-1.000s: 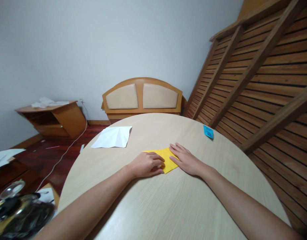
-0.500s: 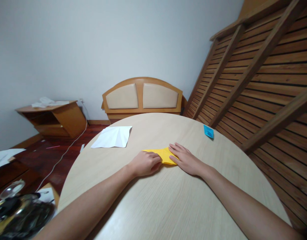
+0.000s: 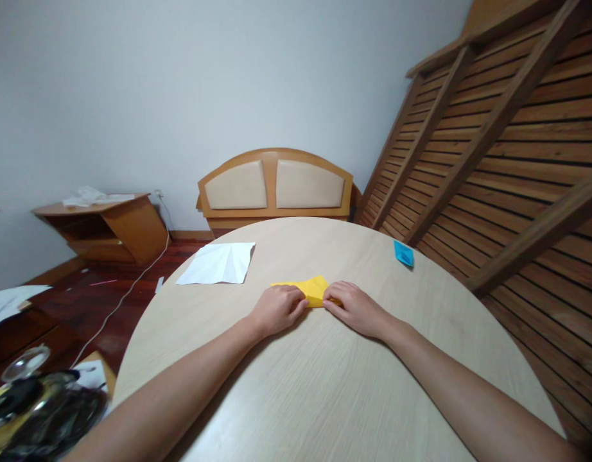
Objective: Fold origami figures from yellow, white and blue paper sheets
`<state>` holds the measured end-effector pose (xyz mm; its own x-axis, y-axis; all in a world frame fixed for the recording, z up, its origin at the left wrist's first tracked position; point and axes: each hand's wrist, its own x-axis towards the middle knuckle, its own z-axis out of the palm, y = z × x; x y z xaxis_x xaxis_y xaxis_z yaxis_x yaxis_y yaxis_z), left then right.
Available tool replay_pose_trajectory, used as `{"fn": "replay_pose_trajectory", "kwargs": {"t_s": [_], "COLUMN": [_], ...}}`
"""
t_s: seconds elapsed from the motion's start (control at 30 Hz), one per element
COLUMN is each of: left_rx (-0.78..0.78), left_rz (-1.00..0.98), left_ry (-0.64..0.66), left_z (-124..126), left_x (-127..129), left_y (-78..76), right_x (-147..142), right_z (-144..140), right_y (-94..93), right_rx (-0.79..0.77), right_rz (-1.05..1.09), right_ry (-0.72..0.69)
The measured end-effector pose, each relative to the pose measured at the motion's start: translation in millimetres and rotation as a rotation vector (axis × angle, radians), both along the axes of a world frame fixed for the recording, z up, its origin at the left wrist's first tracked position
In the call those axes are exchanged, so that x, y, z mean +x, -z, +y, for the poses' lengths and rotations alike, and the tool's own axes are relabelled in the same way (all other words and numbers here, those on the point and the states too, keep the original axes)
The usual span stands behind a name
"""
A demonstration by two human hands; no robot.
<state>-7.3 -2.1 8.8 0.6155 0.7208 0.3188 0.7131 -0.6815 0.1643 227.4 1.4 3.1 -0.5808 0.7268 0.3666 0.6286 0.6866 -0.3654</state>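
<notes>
A folded sheet of yellow paper (image 3: 315, 290) lies on the round wooden table (image 3: 320, 385) in front of me. My left hand (image 3: 280, 309) grips its near left part, with the fingers curled and the thumb along the near edge. At the near right edge my right hand (image 3: 352, 307) pinches the paper between thumb and bent fingers. The two hands are a short gap apart, and yellow paper shows between and behind them. Parts of the paper under the fingers are hidden.
A creased white sheet (image 3: 217, 263) lies at the table's far left. A small folded blue paper (image 3: 404, 255) sits near the right rim. Wooden slats (image 3: 508, 192) lean at the right; a headboard (image 3: 274, 183) stands behind. Dark clutter (image 3: 50, 410) is at the lower left.
My right hand has gone from lying flat with spread fingers to pinching the paper's near edge. The paper has shifted or turned slightly, with a corner now pointing away.
</notes>
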Motion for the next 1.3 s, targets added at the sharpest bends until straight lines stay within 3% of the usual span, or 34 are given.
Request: {"fn": "replay_pose_trajectory", "kwargs": {"t_s": [0.23,0.43,0.67,0.9,1.3], "left_rx": [-0.073,0.031,0.042,0.056,0.063], "left_rz": [-0.159,-0.056,-0.047,-0.021,-0.012], "left_ry": [-0.038,0.031,0.034,0.121,0.108], "left_z": [3.2,5.3,4.6,-4.9,-2.6], "left_x": [-1.4,-3.5,-2.5,4.5,-0.3], "left_y": [11.7,16.1,11.9,2.9,8.2], "right_x": [-1.9,1.6,1.7,4.6,25.9], "right_z": [1.9,0.0,-10.7,-13.9,-6.7], "right_y": [5.7,2.8,-3.9,-8.5,-31.9], "right_rx": [-0.003,0.023,-0.090,-0.147,-0.043], "right_rz": [0.044,-0.014,-0.188,-0.201,-0.237], "right_ry": [0.042,-0.027,-0.105,-0.106,-0.170]}}
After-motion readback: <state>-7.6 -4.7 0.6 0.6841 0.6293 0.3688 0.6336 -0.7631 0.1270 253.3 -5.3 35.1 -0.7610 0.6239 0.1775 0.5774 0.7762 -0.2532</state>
